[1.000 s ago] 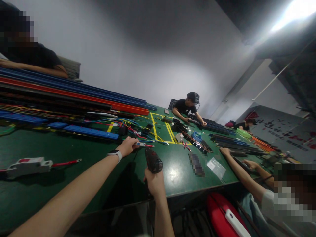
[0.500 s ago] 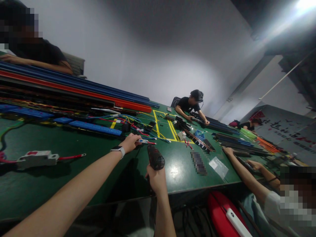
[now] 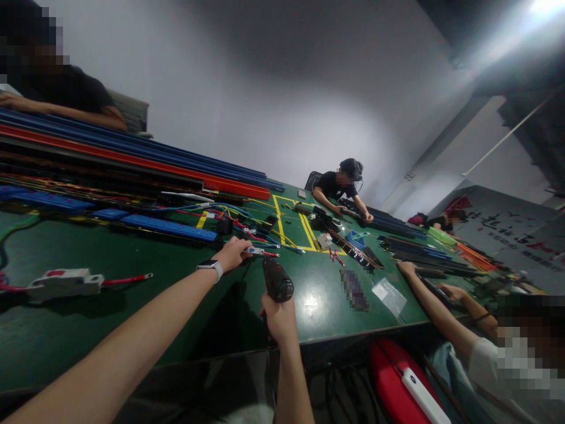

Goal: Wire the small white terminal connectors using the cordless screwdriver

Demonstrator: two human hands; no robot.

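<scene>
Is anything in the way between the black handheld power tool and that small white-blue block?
Nothing visible. The left hand holds the small white-blue block, and the black power tool in the right hand has its nose by the block's red wire; whether they touch is unclear.

White-blue breaker (image 3: 255, 251); black drill (image 3: 279, 284); green table (image 3: 324, 312).

Pale wall (image 3: 265, 88), bright ceiling light (image 3: 549, 7), green table (image 3: 324, 315), black chair (image 3: 313, 179), lettered grey wall (image 3: 507, 232)
</scene>
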